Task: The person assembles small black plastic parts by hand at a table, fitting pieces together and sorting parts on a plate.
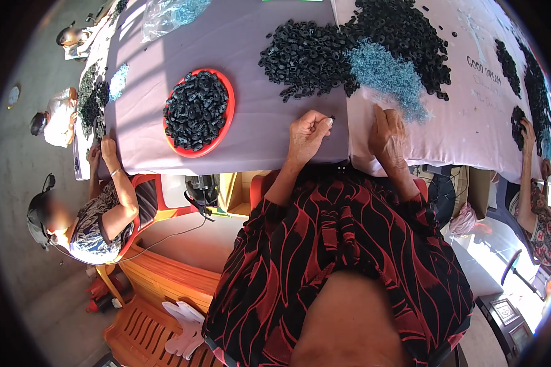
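My left hand (309,136) is closed in a pinch above the purple cloth, with a small black plastic part (333,117) at its thumb and fingertip. My right hand (388,139) is at the near edge of a pile of small light-blue pieces (382,68). Its fingers point away from me, bent and close together; whatever is between their tips is too small to make out. A large heap of black ring-like parts (404,30) surrounds the blue pile at the back and right. Another heap of black parts (306,58) adjoins it on the left.
A red tray (230,110) full of black parts stands on the left of the cloth-covered table (251,147). A clear bag (165,19) of blue pieces lies behind it. Co-workers sit at left (98,229) and right (539,226). White gloves (187,327) rest on an orange chair (144,327).
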Demonstrator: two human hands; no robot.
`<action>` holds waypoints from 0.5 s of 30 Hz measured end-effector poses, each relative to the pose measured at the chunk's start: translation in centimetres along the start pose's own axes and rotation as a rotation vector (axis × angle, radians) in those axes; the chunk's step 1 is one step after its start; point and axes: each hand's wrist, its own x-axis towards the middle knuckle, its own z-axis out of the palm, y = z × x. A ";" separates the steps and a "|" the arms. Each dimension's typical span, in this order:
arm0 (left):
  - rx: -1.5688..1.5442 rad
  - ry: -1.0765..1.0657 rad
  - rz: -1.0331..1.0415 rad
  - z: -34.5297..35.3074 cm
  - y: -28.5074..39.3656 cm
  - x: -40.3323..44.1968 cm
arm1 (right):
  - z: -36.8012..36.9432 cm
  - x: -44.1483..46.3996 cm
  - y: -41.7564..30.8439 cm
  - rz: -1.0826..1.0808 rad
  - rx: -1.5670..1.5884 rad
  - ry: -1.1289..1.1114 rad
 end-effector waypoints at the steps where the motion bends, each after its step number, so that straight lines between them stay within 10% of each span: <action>1: 0.008 0.001 0.002 0.0 0.0 0.0 | 0.0 -0.2 0.0 -0.028 0.021 0.019; 15: 0.030 0.002 0.058 0.0 -0.8 0.2 | -1.0 -0.9 0.6 0.127 0.345 0.153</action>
